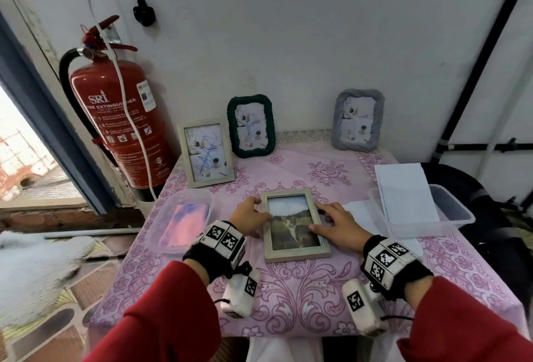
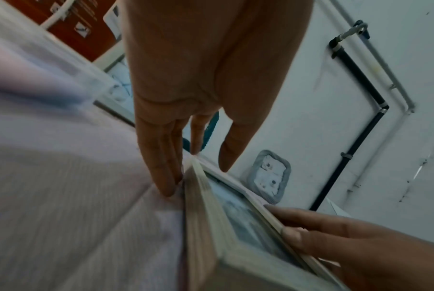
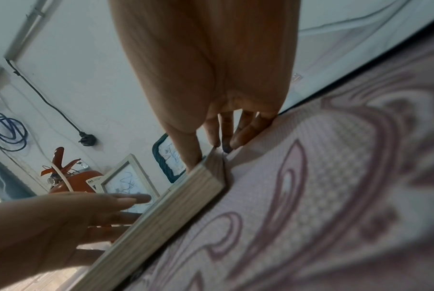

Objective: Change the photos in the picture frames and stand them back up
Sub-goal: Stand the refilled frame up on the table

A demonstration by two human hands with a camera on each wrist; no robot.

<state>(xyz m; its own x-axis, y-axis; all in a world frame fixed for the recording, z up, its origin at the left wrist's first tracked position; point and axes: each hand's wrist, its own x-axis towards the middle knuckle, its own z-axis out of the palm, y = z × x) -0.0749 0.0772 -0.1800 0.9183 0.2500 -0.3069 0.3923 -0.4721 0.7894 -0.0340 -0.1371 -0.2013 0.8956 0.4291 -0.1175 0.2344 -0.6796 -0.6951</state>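
From the head view, I see the wooden frame [image 1: 294,224] lying face up in the middle of the worktop [image 1: 317,298], my left hand [image 1: 250,219] at its left edge and my right hand [image 1: 339,224] at its right — thumb resting on the glass.

Left wrist view: my left fingers [image 2: 161,157] are straight against the frame's side, gripping nothing.

Right wrist view: my right fingers [image 3: 245,132] reach down at the frame's far corner, thumb on top — a loose hold, not clenched.

Both hands [image 1: 252,219] [image 1: 336,224] low, fingers extended
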